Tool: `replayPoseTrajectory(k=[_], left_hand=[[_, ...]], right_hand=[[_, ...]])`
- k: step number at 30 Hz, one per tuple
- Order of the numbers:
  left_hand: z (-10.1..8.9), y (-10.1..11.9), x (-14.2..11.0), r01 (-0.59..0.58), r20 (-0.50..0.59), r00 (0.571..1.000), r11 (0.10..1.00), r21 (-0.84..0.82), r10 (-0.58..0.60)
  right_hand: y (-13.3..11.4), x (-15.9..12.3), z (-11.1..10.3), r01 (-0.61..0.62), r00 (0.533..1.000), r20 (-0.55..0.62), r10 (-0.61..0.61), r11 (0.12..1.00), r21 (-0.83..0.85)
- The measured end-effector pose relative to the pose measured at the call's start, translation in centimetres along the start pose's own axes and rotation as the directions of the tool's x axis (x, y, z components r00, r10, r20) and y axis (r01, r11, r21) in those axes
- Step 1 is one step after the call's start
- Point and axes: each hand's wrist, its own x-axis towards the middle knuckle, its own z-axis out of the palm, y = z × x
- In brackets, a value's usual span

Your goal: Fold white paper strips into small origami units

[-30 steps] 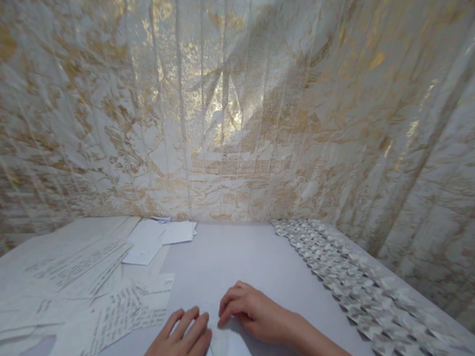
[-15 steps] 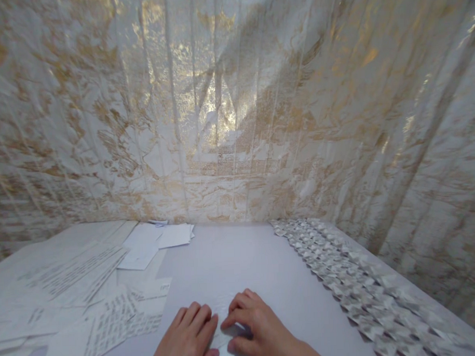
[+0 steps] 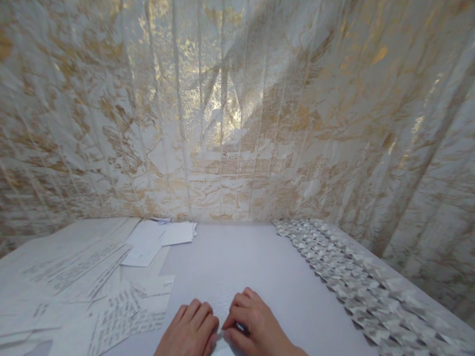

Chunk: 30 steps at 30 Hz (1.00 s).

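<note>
A piece of white paper (image 3: 223, 353) lies on the table between my two hands, near the bottom edge of the view. My left hand (image 3: 192, 327) is at its left side, fingers together and curled down, the thumb tucked in by the paper. From the right, my right hand (image 3: 254, 323) pinches the paper between thumb and forefinger, the other fingers bent above. The fingertips of both hands almost meet. Faint marks show on the paper just beyond the fingers; much of it is hidden by the hands and the frame edge.
Printed paper pieces (image 3: 121, 312) overlap across the table's left side. Blank white slips (image 3: 179, 233) lie at the back left. Rows of folded paper pieces (image 3: 342, 278) run along the right side. A gold-patterned curtain (image 3: 229, 162) hangs behind the pale table (image 3: 240, 256).
My right thumb has closed up to its forefinger, and my left thumb has moved up toward the fingers. The whole view has shifted slightly.
</note>
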Motion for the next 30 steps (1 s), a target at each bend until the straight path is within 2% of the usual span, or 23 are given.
replayPoseTrajectory(k=[6,13,22,27,30], left_hand=[[-0.2,-0.2,0.5,0.152,0.051,0.988,0.952,-0.265,-0.143],[-0.8,0.1,1.1,0.287,0.14,0.957,0.894,-0.343,-0.253],[-2.4,-0.7,1.9,0.287,0.289,0.939,0.888,-0.359,-0.187],[-3.1,-0.8,1.8,0.288,0.275,0.945,0.842,-0.457,-0.175],[-3.0,-0.8,1.6,0.347,0.27,0.933,0.788,-0.508,-0.237]], right_hand=[[-1.0,0.5,0.0,-0.1,0.994,-0.028,0.102,0.994,0.052],[-1.7,0.8,0.3,-0.196,0.979,-0.048,0.2,0.977,0.078],[0.1,0.3,-1.0,-0.188,0.981,0.001,0.192,0.961,0.201],[0.9,-0.1,-1.6,-0.176,0.984,0.044,0.171,0.941,0.289],[0.8,-0.1,-1.7,-0.203,0.979,0.067,0.192,0.929,0.309]])
